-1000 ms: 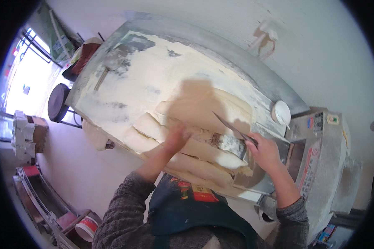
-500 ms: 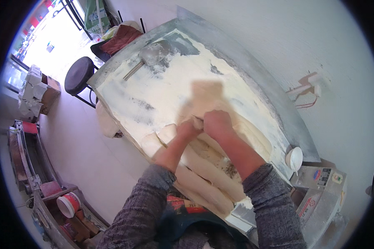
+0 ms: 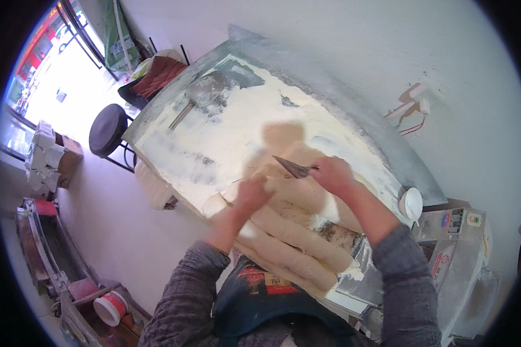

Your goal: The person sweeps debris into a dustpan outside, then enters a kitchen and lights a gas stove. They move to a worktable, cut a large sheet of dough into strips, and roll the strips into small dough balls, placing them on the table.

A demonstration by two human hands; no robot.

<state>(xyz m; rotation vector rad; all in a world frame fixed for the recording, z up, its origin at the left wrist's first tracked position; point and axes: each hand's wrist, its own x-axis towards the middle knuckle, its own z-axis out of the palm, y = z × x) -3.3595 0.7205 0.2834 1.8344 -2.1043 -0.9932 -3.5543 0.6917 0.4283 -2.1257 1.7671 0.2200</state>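
My right hand [image 3: 334,175] grips a knife [image 3: 295,167] with a dark, pointed, triangular blade that aims left over the floured table. My left hand [image 3: 253,195] is closed, its fingers curled in just above the dough; whether anything is pinched in it I cannot make out. Long pale dough rolls [image 3: 298,236] lie side by side along the near edge of the table, below and between my forearms. More dough [image 3: 301,194] lies under the knife, partly in my shadow. White flour [image 3: 231,139] covers much of the tabletop [image 3: 353,92].
At the table's far left lies a round mesh strainer [image 3: 205,89] with a metal handle. A white bowl [image 3: 411,204] sits at the right edge, beside a grey metal machine [image 3: 446,248]. A dark round stool [image 3: 108,130] stands to the left. A bucket [image 3: 110,308] is at lower left.
My hands have moved apart, the right one going right. The knife blade now shows plainly in the right hand. The whole view has shifted slightly.
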